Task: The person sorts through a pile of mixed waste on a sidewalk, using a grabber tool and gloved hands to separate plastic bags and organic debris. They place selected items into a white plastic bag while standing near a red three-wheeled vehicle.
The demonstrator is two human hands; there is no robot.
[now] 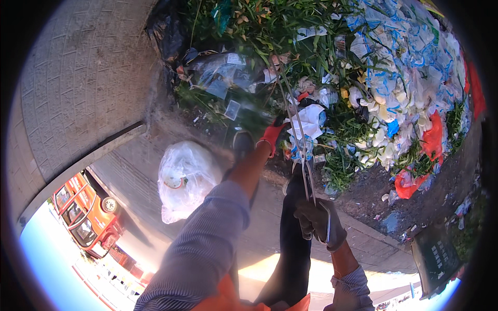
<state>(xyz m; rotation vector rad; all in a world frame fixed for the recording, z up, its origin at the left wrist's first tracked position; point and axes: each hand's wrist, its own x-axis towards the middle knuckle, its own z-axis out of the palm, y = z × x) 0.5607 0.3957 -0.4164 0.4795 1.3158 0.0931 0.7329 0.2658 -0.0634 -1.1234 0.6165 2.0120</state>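
Observation:
My right hand [321, 224], in a dark glove, is closed around the looped handles of long metal tongs [303, 151]. The tongs point away from me, their far ends among mixed rubbish and green leaves [268, 19]. My left hand [273, 135], in a red glove with dark fingers, reaches down to the pile's near edge, beside a crumpled white sheet [307, 121]. Its fingertips are partly hidden, so whether it holds anything is unclear. A clear plastic sheet [221, 74] lies beyond it. A translucent plastic bag [186, 180] with some contents stands on the pavement, left of my left arm.
A large heap of plastic waste [404, 66] spreads at the upper right, with a red bag [432, 136] at its edge. A tiled wall [89, 58] rises on the left. A dark green bin [435, 258] is at the lower right, a red vehicle [83, 214] at the lower left.

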